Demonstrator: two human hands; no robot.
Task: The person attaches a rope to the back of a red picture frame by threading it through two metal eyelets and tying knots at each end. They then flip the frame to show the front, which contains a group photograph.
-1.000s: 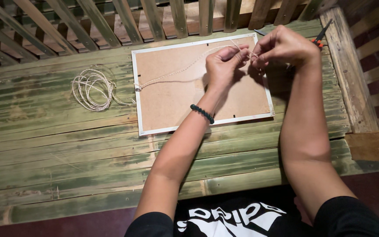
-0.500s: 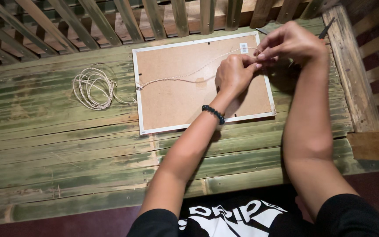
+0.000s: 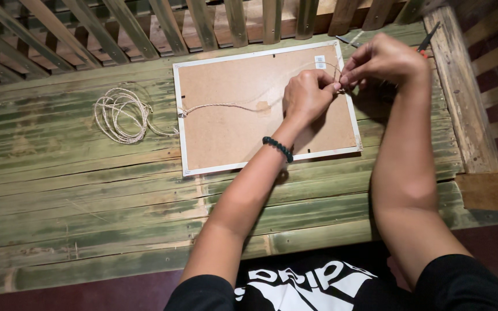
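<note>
Near the right edge of the white-rimmed picture frame with a brown fibreboard back (image 3: 231, 124), both hands have hardly moved since half a second ago; the left hand (image 3: 308, 95) has drifted slightly lower and the pale twisted twine (image 3: 243, 103) sags a little more across the board. This twine is rough and thin, fixed at the frame's left edge, and it runs to a loose coil of the same twine (image 3: 119, 115) lying on the green split-bamboo table (image 3: 87, 190). The left hand is curled, knuckles up, its fingers pinched together on the twine end. The right hand (image 3: 384, 60) bends down at the wrist, fingers (image 3: 349, 75) closed on the same end, touching the left. A dark beaded bracelet (image 3: 277, 148) circles the left wrist. Red-handled pliers (image 3: 424, 41) lie just behind the right hand.
</note>
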